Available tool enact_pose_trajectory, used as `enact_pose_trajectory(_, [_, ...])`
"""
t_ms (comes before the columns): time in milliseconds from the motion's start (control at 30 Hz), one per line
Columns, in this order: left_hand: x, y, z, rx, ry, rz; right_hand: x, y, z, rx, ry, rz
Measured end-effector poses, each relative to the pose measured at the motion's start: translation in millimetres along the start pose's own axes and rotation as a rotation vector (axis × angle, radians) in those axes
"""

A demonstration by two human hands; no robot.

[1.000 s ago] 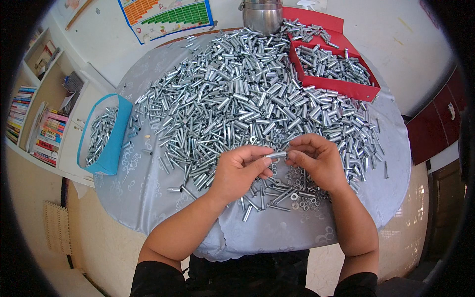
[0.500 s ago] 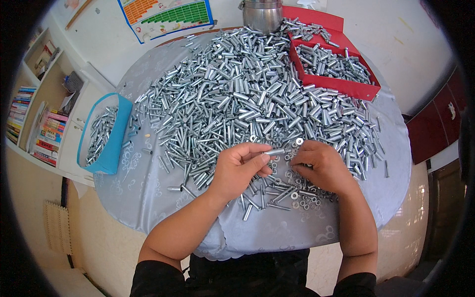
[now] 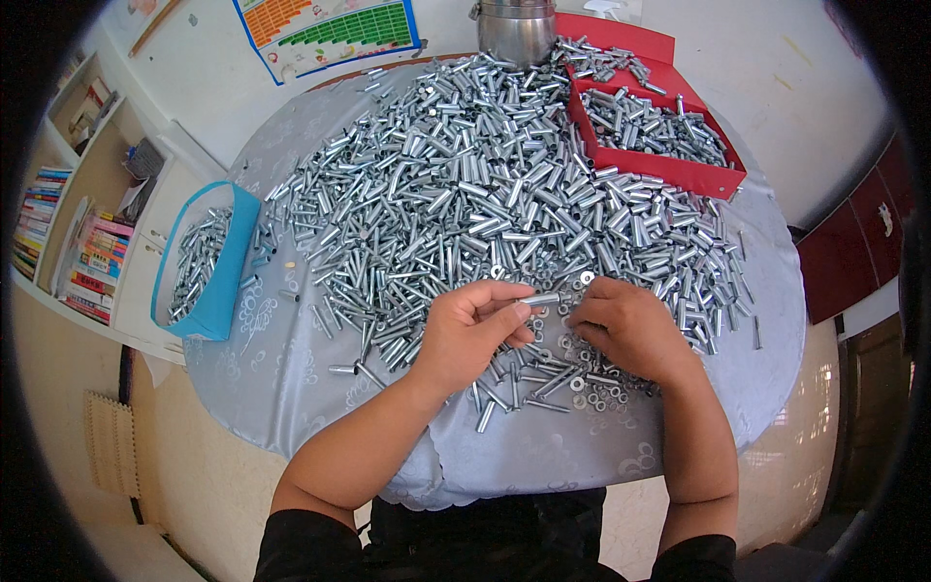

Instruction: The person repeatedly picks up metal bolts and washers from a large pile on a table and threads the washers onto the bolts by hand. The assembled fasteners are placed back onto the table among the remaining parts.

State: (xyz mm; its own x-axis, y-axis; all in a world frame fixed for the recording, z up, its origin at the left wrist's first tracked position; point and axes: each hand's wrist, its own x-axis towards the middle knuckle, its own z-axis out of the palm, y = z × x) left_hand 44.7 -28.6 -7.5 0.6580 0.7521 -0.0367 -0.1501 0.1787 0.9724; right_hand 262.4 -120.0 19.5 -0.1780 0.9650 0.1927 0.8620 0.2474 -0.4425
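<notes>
Between the thumb and fingers of my left hand [image 3: 475, 328] is a shiny metal sleeve [image 3: 545, 299], lying sideways with its free end toward the right. My right hand [image 3: 626, 322] is closed just right of that end, fingertips curled down over the washers and nuts; whatever they pinch is hidden. Loose washers [image 3: 599, 393] lie below my right hand. Beyond both hands spreads a large heap of metal sleeves and bolts [image 3: 465, 184]. Several loose bolts [image 3: 504, 393] rest on the cloth nearer to me.
A blue box [image 3: 225, 296] of metal parts stands at the left table edge. At the far right sits an open red box [image 3: 669, 175], also filled. A steel pot [image 3: 516, 34] stands at the back. Grey cloth [image 3: 320, 407] covers the round table.
My right-hand fingers have drawn slightly closer together. My left hand and the sleeve stay nearly in place.
</notes>
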Motion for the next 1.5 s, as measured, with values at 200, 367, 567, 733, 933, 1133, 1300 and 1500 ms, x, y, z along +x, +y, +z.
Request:
enact_pose_trajectory(200, [-0.1,2.2,-0.7,0.010,0.019,-0.023,4.5,-3.1,4.6,0.444,0.195,0.306])
enact_pose_trajectory(367, [0.1,1.1,-0.7,0.013,0.018,-0.017,7.2,-10.3,10.8,0.933,0.280,0.432])
enact_pose_trajectory(567, [0.5,-0.6,-1.2,0.035,0.022,-0.002,5.1,-10.0,12.5,0.981,0.257,0.395])
enact_pose_trajectory(733, [-0.3,-0.5,-0.7,0.021,0.016,-0.007,7.5,-10.7,12.9,0.994,0.266,0.426])
enact_pose_trajectory(933, [-0.8,0.3,-0.3,0.028,-0.018,-0.003,6.6,-12.1,11.6,0.998,0.212,0.423])
enact_pose_trajectory(1133, [-1.6,1.2,-0.7,0.022,-0.030,0.014,7.1,-12.0,9.5,1.041,0.191,0.381])
enact_pose_trajectory(1300, [1.4,2.6,-0.6,-0.016,0.033,0.038,7.9,-8.1,10.0,0.527,0.313,0.327])
enact_pose_trajectory(1500, [1.9,0.2,-2.9,-0.048,0.046,0.050,8.8,-0.7,17.7,0.001,0.281,0.056])
